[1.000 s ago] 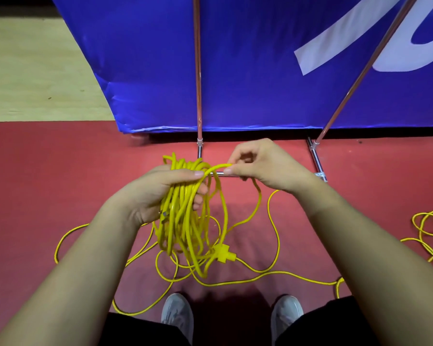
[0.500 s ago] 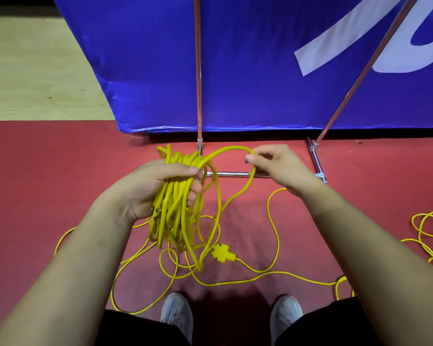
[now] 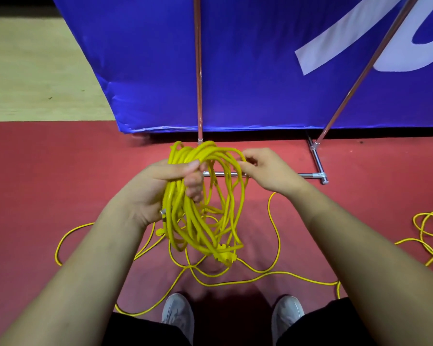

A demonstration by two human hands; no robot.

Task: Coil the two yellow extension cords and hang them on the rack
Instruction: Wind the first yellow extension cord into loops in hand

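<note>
1. The chrome tubular rack was cut off by the top edge, and the hands hid part of its base bar.
2. A second thin yellow cord lay loose at the red floor's right edge, partly out of view.
3. The left hand clenched the yellow extension cord coil above mid-floor; the plug end was blurred.
4. The right hand pinched the coil's top loop.

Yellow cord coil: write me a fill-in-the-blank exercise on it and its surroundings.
The left hand grips a coil of ____ extension cord.
The right hand pinches a loop of that coil; loose cord trails on the ____ floor.
Behind the metal rack base stands a ____ banner.
Missing: yellow; red; blue.
</note>
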